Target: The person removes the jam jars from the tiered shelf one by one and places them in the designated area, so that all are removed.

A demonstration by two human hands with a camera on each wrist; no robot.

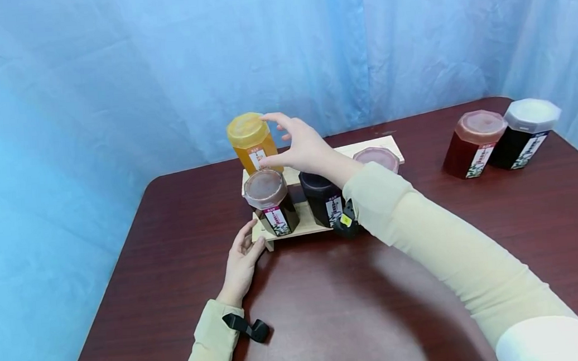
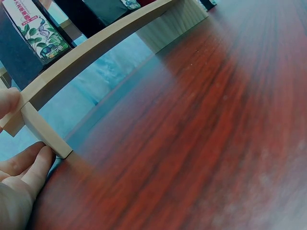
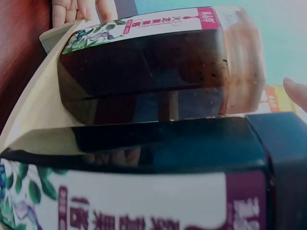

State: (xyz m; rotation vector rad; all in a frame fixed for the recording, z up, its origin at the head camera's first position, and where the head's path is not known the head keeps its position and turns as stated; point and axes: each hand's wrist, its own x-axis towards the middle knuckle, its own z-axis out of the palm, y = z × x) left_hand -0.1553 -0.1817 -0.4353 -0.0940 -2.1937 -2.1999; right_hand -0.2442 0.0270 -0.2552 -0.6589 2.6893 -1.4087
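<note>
Right sleeve [image 1: 423,227]: nearest me, lying across the view above the right part of the wooden rack [image 1: 306,219].
Right hand [image 1: 309,148]: I'm curving thumb and fingers, spread apart, by the yellow jar's right side; can't tell if they're pinching it.
Yellow jar [image 1: 248,130]: standing at the upper tier's left end, behind the brown-lidded jar [image 1: 265,190].
Left hand [image 1: 240,268]: I'm pinching the rack's left end, fingertips meeting board and leg.
Tipping risk: yellow jar could be toppling if I'm snagging its lid; black-lidded jar [image 1: 322,198] could be falling if my wrist is bumping it.
Rack risk: everything could be sliding if I'm tugging that end.
Hidden: sleeve's covering most of the pink-lidded jar [image 1: 378,156]; brown-lidded jar's partly masking the yellow base.
Cut off: left wrist view's losing the jar tops.
</note>
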